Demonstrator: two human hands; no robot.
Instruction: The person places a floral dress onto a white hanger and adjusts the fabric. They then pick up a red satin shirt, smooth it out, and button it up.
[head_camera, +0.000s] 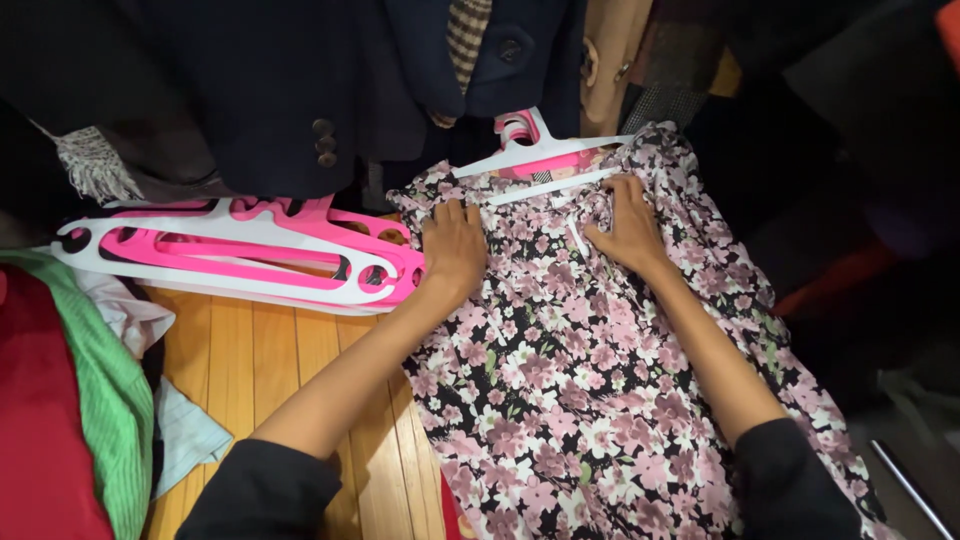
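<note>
The floral dress (590, 380) lies spread flat on the wooden floor (270, 360), its neckline under both hands and its skirt running back along the person's forearms. It looks thin, soft and light, the sort of cloth that slides and bunches rather than keeps a shape, so I would judge the shoulders and collar the sensible places to grip. Dark ground, crowded with pink and white blossoms and small green leaves.

The left hand (453, 250) rests palm down on the shoulder, fingers loosely spread, pressing rather than gripping. The right hand (630, 228) lies flat near the collar, fingertips reaching to the white hanger (545, 160) just beyond them (whether it pinches any cloth I cannot tell).

Left of the left hand sits a stack of pink and white hangers (240, 255). Beyond both hands hang dark jackets (290, 90). Nearer the left elbow lies a pile of red and green clothes (70, 400).
</note>
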